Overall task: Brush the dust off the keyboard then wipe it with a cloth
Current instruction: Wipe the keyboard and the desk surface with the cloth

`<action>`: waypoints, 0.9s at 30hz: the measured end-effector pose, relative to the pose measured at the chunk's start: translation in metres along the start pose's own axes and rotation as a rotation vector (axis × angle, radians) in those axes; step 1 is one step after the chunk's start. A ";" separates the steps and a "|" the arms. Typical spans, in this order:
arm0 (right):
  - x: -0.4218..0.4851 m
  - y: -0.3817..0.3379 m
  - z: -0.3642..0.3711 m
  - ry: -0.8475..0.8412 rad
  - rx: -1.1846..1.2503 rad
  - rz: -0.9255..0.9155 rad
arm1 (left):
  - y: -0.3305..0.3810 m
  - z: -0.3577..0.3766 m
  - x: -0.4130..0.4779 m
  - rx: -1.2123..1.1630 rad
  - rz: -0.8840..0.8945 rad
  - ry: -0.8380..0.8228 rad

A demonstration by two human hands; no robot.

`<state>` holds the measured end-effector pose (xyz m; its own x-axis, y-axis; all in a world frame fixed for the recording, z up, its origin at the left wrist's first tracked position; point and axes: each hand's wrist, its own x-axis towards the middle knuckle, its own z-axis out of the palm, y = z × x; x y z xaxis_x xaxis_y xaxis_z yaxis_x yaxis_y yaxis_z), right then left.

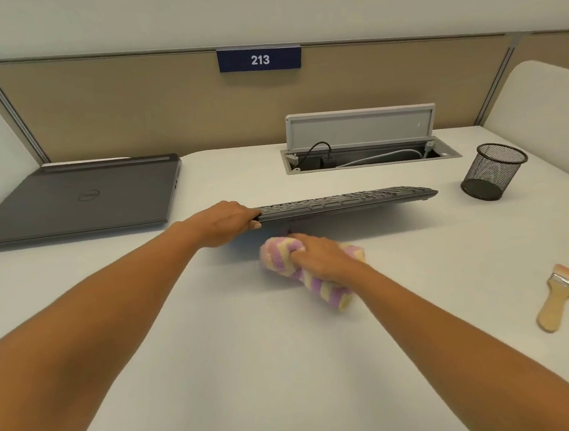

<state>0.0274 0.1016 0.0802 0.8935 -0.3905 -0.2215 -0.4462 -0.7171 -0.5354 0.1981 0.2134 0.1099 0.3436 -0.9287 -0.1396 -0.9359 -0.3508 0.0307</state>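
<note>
Keyboard [344,201] is gripped at its left end by left hand [223,222], raised off desk [217,324]; cloth [310,271] is clutched in right hand [317,255] beneath it.

The dark keyboard [343,200], gripped at its left end by the left hand [223,222], is lifted off the desk [254,355] almost level, the bunched purple-and-yellow cloth [280,257], held in the right hand [321,255], lies just below its front edge, and the wooden-handled brush [559,297] lies flat far right.
</note>
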 end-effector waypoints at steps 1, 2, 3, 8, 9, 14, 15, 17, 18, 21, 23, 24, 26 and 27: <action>-0.002 -0.012 0.008 -0.050 -0.008 -0.066 | 0.000 -0.001 0.000 0.001 -0.001 0.001; -0.005 -0.023 0.015 -0.111 -0.015 -0.122 | 0.000 -0.002 0.001 0.003 0.001 0.001; -0.005 -0.031 0.020 -0.177 -0.008 -0.164 | 0.000 -0.003 0.001 0.005 0.003 -0.001; 0.018 -0.047 0.007 -0.155 0.012 -0.191 | 0.002 -0.002 0.003 0.029 0.021 -0.014; 0.023 -0.045 0.008 -0.149 -0.037 -0.191 | 0.002 -0.002 0.003 0.031 0.023 -0.019; 0.027 -0.043 0.034 -0.160 -0.301 -0.287 | 0.003 0.000 0.002 0.062 0.013 -0.034; 0.023 -0.045 0.037 -0.194 -0.263 -0.314 | 0.003 0.000 0.001 0.071 0.010 -0.034; 0.010 -0.048 0.041 -0.286 -0.170 -0.343 | 0.005 0.002 -0.001 0.082 0.007 -0.022; 0.002 -0.049 0.042 -0.327 -0.138 -0.354 | 0.006 0.004 -0.003 0.080 0.000 -0.019; -0.020 -0.045 0.040 -0.399 -0.055 -0.355 | 0.013 0.013 -0.008 0.074 -0.025 -0.020; -0.030 -0.036 0.027 -0.350 0.017 -0.315 | 0.019 0.022 -0.010 0.097 -0.022 -0.017; -0.032 -0.030 0.017 -0.289 0.059 -0.282 | 0.022 0.027 -0.011 0.117 -0.024 -0.018; -0.035 -0.011 -0.005 -0.118 0.119 -0.214 | 0.029 0.037 -0.013 0.163 -0.046 -0.019; -0.036 0.000 -0.013 -0.030 0.125 -0.170 | 0.033 0.041 -0.015 0.181 -0.059 -0.018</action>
<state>-0.0054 0.1077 0.0986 0.9573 -0.2512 -0.1428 -0.2809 -0.6933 -0.6637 0.1584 0.2208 0.0729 0.3981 -0.9043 -0.1541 -0.9135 -0.3754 -0.1568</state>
